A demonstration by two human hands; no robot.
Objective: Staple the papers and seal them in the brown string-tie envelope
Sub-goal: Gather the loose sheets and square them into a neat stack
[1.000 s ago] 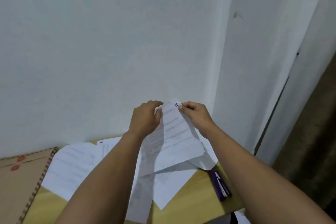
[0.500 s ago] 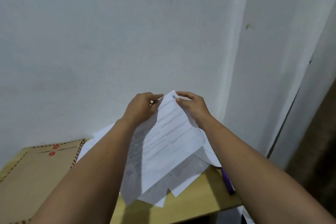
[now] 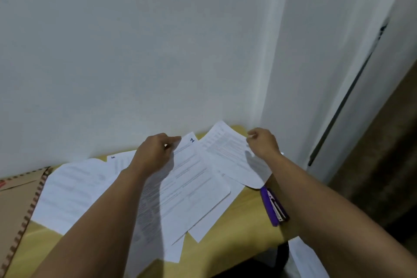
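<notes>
Head view: left hand (image 3: 155,156) and right hand (image 3: 262,143) each pinch separate papers (image 3: 194,187).

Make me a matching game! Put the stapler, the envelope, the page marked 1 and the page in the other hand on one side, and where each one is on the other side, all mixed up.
Things:
1. purple stapler
2. brown envelope
3. page marked 1
4. unmarked page

Places:
A. pinched by the left hand
B. far left of the table
C. pinched by the right hand
D. on the table by the right forearm

Pairs: 1-D, 2-B, 3-A, 4-C
</notes>
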